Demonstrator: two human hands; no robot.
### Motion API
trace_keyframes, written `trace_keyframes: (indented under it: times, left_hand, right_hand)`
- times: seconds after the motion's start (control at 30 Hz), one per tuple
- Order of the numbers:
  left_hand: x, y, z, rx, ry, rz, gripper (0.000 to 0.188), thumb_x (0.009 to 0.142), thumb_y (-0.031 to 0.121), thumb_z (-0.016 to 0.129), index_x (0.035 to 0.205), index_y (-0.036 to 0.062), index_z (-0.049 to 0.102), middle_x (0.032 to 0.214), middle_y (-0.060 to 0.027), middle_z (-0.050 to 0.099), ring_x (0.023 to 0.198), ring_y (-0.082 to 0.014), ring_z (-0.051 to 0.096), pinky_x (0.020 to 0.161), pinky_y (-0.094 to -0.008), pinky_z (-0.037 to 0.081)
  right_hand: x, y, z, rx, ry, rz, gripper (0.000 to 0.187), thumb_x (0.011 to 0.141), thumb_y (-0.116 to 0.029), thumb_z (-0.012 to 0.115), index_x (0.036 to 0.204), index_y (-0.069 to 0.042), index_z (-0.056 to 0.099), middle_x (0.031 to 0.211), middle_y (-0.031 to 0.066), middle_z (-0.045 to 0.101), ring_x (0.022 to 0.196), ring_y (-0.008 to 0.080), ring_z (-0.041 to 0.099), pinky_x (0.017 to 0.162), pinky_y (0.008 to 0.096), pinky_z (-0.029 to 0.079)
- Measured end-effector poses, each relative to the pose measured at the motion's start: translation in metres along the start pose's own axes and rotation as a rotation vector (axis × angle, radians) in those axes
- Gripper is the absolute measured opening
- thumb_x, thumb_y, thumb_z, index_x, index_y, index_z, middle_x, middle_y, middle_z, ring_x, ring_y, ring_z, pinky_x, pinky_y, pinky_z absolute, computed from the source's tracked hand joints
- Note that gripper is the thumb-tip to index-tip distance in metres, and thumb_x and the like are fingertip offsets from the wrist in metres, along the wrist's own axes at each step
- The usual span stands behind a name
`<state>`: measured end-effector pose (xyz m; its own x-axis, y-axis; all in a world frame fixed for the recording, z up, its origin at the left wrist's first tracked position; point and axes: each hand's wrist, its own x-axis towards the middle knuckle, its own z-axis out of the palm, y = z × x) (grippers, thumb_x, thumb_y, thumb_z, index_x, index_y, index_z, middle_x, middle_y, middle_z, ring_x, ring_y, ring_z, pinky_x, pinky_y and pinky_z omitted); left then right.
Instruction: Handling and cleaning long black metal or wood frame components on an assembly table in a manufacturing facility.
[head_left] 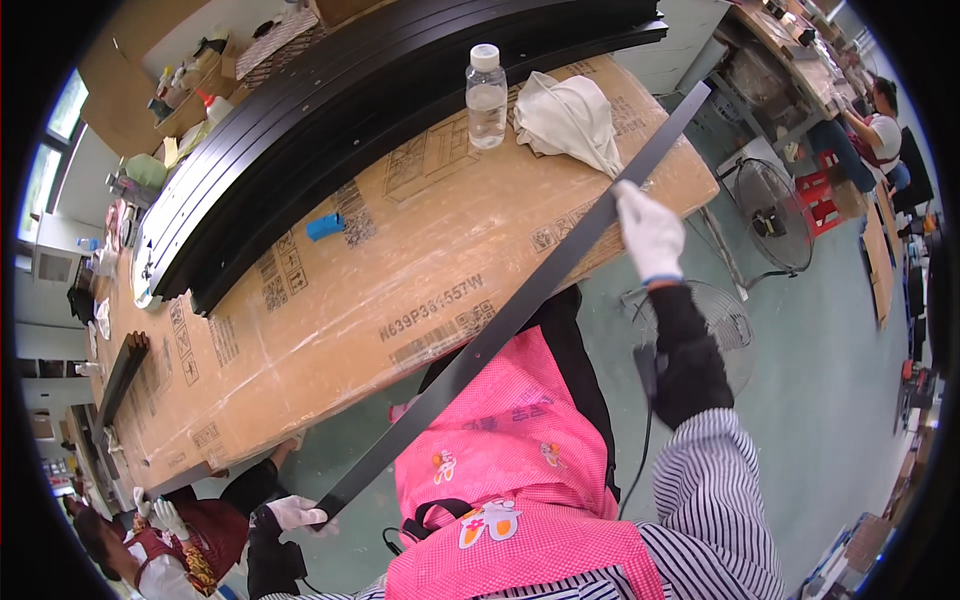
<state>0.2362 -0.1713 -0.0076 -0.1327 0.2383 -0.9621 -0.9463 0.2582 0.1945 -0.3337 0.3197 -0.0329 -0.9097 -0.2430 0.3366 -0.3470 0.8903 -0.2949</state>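
Head view, inspected by clock positions about the picture's centre. Largest item: the desk (300,370), faced with brown cardboard, spanning from 8 o'clock round to 2. On its far side, a stack of black strips (380,95) curves from 9 o'clock to 1.

Long dark strip (500,325): lies diagonally from between 1 and 2 o'clock down to 7, crossing in front of the desk's near edge; contact with the cardboard cannot be confirmed. Judged stiff and fairly light, awkward chiefly through length; the smooth face may slip under fabric gloves and could scratch. Recommended hold: by the edges, hands well apart, one near each end.

White cloth (568,120): crumpled at 1 o'clock, beside the strip's upper part. Both hands are white-gloved and grasping the strip: right hand (650,235) at 2 o'clock pinching its edge, fingers partly hidden; left hand (297,513) at 7 closed about the lower end. Clear bottle (487,105): upright, capped, 12 o'clock. Blue piece (325,227): 10 o'clock, lying on the cardboard.
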Motion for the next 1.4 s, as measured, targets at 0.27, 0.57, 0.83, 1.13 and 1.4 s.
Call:
trace_keyframes:
  times: [0.27,0.57,0.83,1.13,1.4]
  left_hand:
    - [0.022,0.238,0.091,0.713,0.782,0.596,0.073,0.076,0.048,0.078,0.131,0.0052,0.058,0.118,-0.0170,0.067,0.110,-0.0356,0.065,0.095,-0.0434,0.052]
    - [0.091,0.263,0.127,0.778,1.117,0.660,0.047,0.085,0.036,0.073,0.121,0.0108,0.056,0.102,-0.0123,0.069,0.089,-0.0343,0.070,0.073,-0.0454,0.056]
    - [0.054,0.105,0.097,0.839,1.220,0.557,0.050,0.074,0.026,0.081,0.116,0.0091,0.059,0.095,-0.0115,0.069,0.083,-0.0351,0.069,0.070,-0.0447,0.056]
    - [0.071,0.168,0.114,0.797,1.204,0.623,0.062,0.072,0.023,0.078,0.130,0.0181,0.058,0.084,-0.0112,0.066,0.074,-0.0333,0.069,0.063,-0.0439,0.055]
    - [0.042,0.100,0.093,0.805,1.196,0.555,0.067,0.066,0.016,0.080,0.129,0.0164,0.059,0.085,-0.0122,0.066,0.075,-0.0345,0.068,0.065,-0.0450,0.055]
  right_hand:
    - [0.019,0.033,0.018,-0.016,0.128,0.115,0.031,0.097,-0.037,0.061,0.120,-0.020,0.072,0.104,0.0122,0.073,0.093,0.0338,0.070,0.080,0.0412,0.056]
    - [-0.113,-0.128,-0.032,0.312,-0.197,-0.538,0.008,0.090,-0.019,0.060,0.097,-0.016,0.060,0.069,0.0063,0.052,0.068,0.0248,0.063,0.054,0.0394,0.050]
    - [-0.015,0.001,-0.010,-0.030,0.011,-0.088,0.019,0.091,-0.017,0.060,0.106,-0.016,0.072,0.084,0.0110,0.064,0.079,0.0308,0.064,0.070,0.0438,0.053]
    - [-0.131,-0.147,-0.027,0.540,-0.310,-0.640,0.006,0.088,-0.018,0.058,0.089,-0.016,0.063,0.075,0.0073,0.055,0.075,0.0233,0.063,0.059,0.0400,0.050]
    - [0.044,0.061,-0.006,0.072,0.162,0.112,0.025,0.097,-0.023,0.052,0.106,-0.012,0.073,0.093,0.0148,0.065,0.086,0.0354,0.064,0.078,0.0451,0.051]
